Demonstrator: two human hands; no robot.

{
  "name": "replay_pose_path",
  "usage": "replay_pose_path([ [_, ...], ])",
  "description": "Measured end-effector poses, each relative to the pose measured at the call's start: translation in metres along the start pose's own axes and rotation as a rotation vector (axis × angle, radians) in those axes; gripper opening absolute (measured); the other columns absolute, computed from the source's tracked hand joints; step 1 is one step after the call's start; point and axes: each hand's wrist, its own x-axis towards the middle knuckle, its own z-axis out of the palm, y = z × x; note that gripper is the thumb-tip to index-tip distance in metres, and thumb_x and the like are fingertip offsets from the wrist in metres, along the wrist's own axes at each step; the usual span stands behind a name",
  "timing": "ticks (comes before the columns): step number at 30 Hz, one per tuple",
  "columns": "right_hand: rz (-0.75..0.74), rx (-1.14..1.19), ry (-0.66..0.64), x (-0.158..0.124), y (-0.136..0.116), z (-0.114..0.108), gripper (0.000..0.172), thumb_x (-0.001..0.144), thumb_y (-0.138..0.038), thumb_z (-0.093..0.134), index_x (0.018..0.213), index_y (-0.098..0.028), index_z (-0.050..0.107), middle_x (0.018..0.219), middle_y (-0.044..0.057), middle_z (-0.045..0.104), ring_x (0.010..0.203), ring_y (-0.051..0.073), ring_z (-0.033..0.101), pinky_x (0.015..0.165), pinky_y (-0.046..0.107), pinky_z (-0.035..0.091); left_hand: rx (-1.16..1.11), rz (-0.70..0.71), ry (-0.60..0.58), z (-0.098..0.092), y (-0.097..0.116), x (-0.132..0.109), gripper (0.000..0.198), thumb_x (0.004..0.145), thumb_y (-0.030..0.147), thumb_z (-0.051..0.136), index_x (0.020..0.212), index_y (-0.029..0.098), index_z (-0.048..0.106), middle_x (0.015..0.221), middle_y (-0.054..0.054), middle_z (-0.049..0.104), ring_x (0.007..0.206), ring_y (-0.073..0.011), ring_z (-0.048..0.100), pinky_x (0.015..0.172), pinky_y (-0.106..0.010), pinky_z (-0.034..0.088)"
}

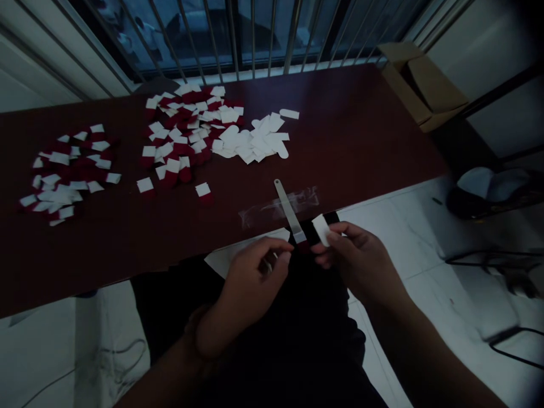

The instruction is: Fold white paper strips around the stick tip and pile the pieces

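we find our right hand (361,263) in a narrow pinch on a white tab (322,230) above the dark red table (361,130); our left hand (255,277) curls beside a metal strip (289,211), its hold unclear; a steady fingertip pinch suits this small tab

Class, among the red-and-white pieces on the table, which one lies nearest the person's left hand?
The lone piece just ahead of the left hand, lying apart from both piles.

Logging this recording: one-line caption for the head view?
Right hand holds a white tab near the left hand, at a dark red table.
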Motion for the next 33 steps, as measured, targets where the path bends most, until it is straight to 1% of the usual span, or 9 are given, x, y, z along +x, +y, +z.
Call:
replay_pose_path([
  [3, 0.046, 0.002, -0.063, -0.01, 0.0, 0.011, 0.031, 0.087, -0.045, 0.084, 0.1, -0.021, 0.069, 0.083, 0.004, 0.082, 0.068, 0.018, 0.077, 0.064, 0.028, 0.063, -0.113, -0.057, -0.013, -0.003, 0.017, 0.014, 0.022, 0.098, 0.034, 0.064, 0.115, 0.024, 0.075, 0.092, -0.003, 0.078, 0.073, -0.0155, 0.07, 0.058, -0.024, 0.051],
  [7, -0.005, -0.09, -0.088, -0.015, 0.001, 0.016, 0.029, 0.089, -0.047, 0.08, 0.097, -0.022, 0.069, 0.084, 0.005, 0.081, 0.071, 0.02, 0.076, 0.066, 0.032, 0.062, -0.03, 0.01, 0.005, -0.004, 0.024, 0.031, 0.014, 0.094, 0.034, 0.071, 0.097, 0.023, 0.079, 0.083, -0.001, 0.076, 0.066, -0.0134, 0.065, 0.054, -0.023, 0.046],
  [11, -0.198, -0.251, 0.113, -0.005, 0.01, 0.008, 0.022, 0.097, -0.044, 0.069, 0.089, -0.023, 0.069, 0.08, 0.003, 0.075, 0.068, 0.016, 0.067, 0.066, 0.031, 0.055, 0.123, 0.1, 0.143, -0.006, 0.02, 0.044, 0.012, 0.093, 0.027, 0.069, 0.086, 0.021, 0.075, 0.077, 0.0, 0.072, 0.064, -0.0127, 0.061, 0.058, -0.025, 0.046],
  [13, -0.22, -0.334, 0.178, 0.004, 0.017, 0.004, 0.018, 0.096, -0.04, 0.068, 0.09, -0.024, 0.07, 0.08, 0.002, 0.073, 0.071, 0.017, 0.065, 0.067, 0.031, 0.051, 0.235, 0.152, 0.156, -0.006, 0.015, 0.05, 0.014, 0.095, 0.027, 0.067, 0.085, 0.021, 0.074, 0.077, 0.0, 0.071, 0.065, -0.0128, 0.061, 0.062, -0.026, 0.047],
  [16, -0.116, -0.381, 0.086, 0.014, 0.026, 0.002, 0.02, 0.094, -0.041, 0.067, 0.101, -0.023, 0.073, 0.085, 0.003, 0.074, 0.075, 0.019, 0.066, 0.067, 0.032, 0.049, 0.365, 0.181, 0.116, -0.002, 0.009, 0.055, 0.016, 0.098, 0.031, 0.065, 0.089, 0.022, 0.074, 0.083, 0.0, 0.072, 0.072, -0.0149, 0.064, 0.066, -0.028, 0.047],
  [20, 0.031, -0.24, -0.169, 0.016, 0.026, 0.01, 0.029, 0.097, -0.045, 0.061, 0.106, -0.021, 0.074, 0.087, 0.006, 0.077, 0.077, 0.02, 0.07, 0.063, 0.031, 0.048, 0.502, 0.166, 0.116, 0.004, 0.006, 0.057, 0.015, 0.099, 0.032, 0.063, 0.094, 0.021, 0.072, 0.091, -0.001, 0.074, 0.078, -0.0173, 0.066, 0.068, -0.03, 0.045],
  [22, 0.06, -0.173, -0.234, 0.015, 0.024, 0.015, 0.028, 0.098, -0.044, 0.061, 0.105, -0.02, 0.074, 0.087, 0.006, 0.078, 0.077, 0.019, 0.071, 0.063, 0.03, 0.047, 0.552, 0.168, 0.133, 0.005, 0.005, 0.057, 0.015, 0.1, 0.032, 0.062, 0.096, 0.021, 0.072, 0.093, -0.001, 0.074, 0.078, -0.0177, 0.067, 0.068, -0.03, 0.045],
  [30, 0.065, -0.138, -0.216, 0.015, 0.018, 0.023, 0.025, 0.099, -0.04, 0.059, 0.096, -0.02, 0.074, 0.078, 0.004, 0.077, 0.068, 0.016, 0.068, 0.063, 0.029, 0.047, 0.733, 0.278, 0.165, 0.01, 0.0, 0.053, 0.021, 0.104, 0.036, 0.058, 0.1, 0.022, 0.073, 0.098, -0.003, 0.075, 0.078, -0.0177, 0.069, 0.06, -0.029, 0.041],
  [33, 0.068, -0.159, -0.203, 0.015, 0.016, 0.025, 0.024, 0.099, -0.038, 0.058, 0.092, -0.02, 0.073, 0.078, 0.004, 0.078, 0.068, 0.015, 0.067, 0.064, 0.029, 0.048, 0.815, 0.374, 0.152, 0.01, -0.003, 0.051, 0.023, 0.105, 0.036, 0.057, 0.103, 0.022, 0.074, 0.097, -0.004, 0.074, 0.077, -0.0174, 0.069, 0.058, -0.029, 0.04],
])
